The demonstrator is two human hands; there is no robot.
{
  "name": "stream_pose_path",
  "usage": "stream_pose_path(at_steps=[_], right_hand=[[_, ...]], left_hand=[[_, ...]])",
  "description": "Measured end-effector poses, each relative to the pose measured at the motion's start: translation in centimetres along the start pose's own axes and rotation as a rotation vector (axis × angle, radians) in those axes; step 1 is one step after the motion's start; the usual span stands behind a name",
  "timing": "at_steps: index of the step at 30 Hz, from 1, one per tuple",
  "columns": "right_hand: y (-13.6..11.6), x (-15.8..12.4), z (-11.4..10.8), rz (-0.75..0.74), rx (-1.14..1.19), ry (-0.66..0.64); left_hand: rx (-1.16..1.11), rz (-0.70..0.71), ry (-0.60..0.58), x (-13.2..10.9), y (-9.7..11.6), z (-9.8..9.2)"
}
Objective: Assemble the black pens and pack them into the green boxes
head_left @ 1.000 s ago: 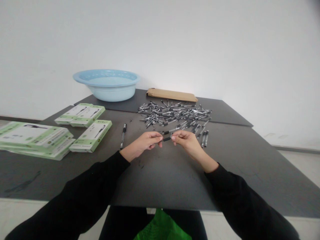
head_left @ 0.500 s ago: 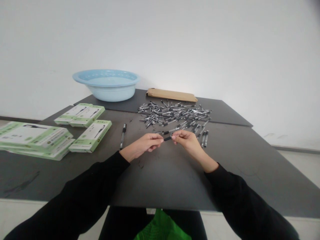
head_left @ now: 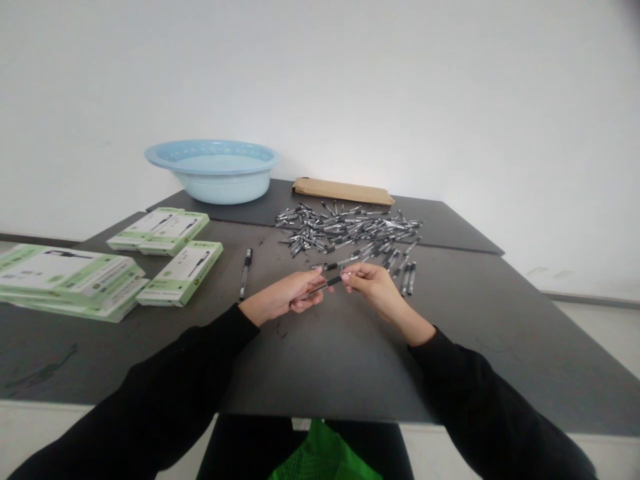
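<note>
A pen (head_left: 332, 282) with a black grip and clear barrel is between my two hands, above the dark table (head_left: 350, 360). It lies slantwise across the fingers of my left hand (head_left: 290, 291), which hold it loosely. At its other end, my right hand (head_left: 373, 283) pinches the tip between thumb and fingers; the tip itself is mostly hidden. Just beyond my hands spreads a heap of similar pens (head_left: 360, 230). One single pen (head_left: 245, 273) lies by itself, left of my left hand.
Green-and-white pen boxes (head_left: 180, 273) and a stack of flat boxes (head_left: 70, 277) lie at the left. A light blue basin (head_left: 227, 183) stands at the back left. Beside it is a brown cardboard piece (head_left: 343, 190) against the wall. A seam crosses the table.
My left fingers have loosened and spread a little, so more of the pen's barrel shows across them. My right hand keeps its pinch at almost the same place.
</note>
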State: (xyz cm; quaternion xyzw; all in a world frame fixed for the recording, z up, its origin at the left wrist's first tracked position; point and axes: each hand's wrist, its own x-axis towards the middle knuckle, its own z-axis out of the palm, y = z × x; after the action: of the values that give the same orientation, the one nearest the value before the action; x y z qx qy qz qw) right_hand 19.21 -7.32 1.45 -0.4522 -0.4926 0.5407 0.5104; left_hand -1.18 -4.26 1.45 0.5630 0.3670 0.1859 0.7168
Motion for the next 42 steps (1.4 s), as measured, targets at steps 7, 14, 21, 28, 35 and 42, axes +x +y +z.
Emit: stream_pose_path(at_steps=[7,14,21,28,35,42], right_hand=[[0.2,0.0,0.1,-0.071,-0.077,0.057],[0.6,0.8,-0.4,-0.072,-0.113,0.066],[1.3,3.8,-3.4,-0.273,-0.776,0.269],[1.4,4.5,-0.9,-0.163,-1.407,0.223],[1.7,4.7,0.3,-0.109,-1.480,0.216],[1.9,5.0,0.2,-0.169,-1.368,0.226]], left_hand=[[0.144,0.153,0.089,-0.1,-0.1,0.1],[0.261,0.219,0.223,0.3,-0.1,-0.7],[0.130,0.226,0.382,0.1,0.4,-2.2],[0.228,0.257,0.421,0.0,0.4,-1.7],[0.311,0.270,0.407,0.6,-0.2,-2.1],[0.329,0.276,0.425,0.9,-0.5,-2.3]])
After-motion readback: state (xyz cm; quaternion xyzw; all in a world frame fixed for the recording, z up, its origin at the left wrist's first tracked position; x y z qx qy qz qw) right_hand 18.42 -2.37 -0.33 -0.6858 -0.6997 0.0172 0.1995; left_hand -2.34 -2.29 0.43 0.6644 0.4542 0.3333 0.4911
